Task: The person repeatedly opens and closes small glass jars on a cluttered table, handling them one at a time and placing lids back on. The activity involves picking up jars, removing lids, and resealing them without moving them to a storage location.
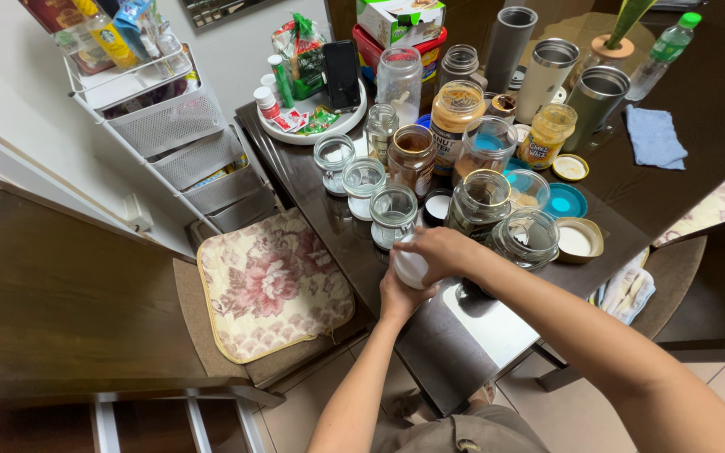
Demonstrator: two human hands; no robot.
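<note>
Near the table's near corner, both hands meet on a small jar with a white lid (410, 267). The left hand (398, 298) grips it from below with closed fingers, and the right hand (445, 250) closes its fingers over the top of the lid. Just behind stand empty glass jars (393, 211) on the dark table (320, 197). Farther, a large jar with an orange label (453, 117) and a smaller yellow-labelled jar (547, 134) stand in the middle. A blue cloth (655, 137) lies at the far right. At the far edge sits a white and green box (400, 21) on a red container.
</note>
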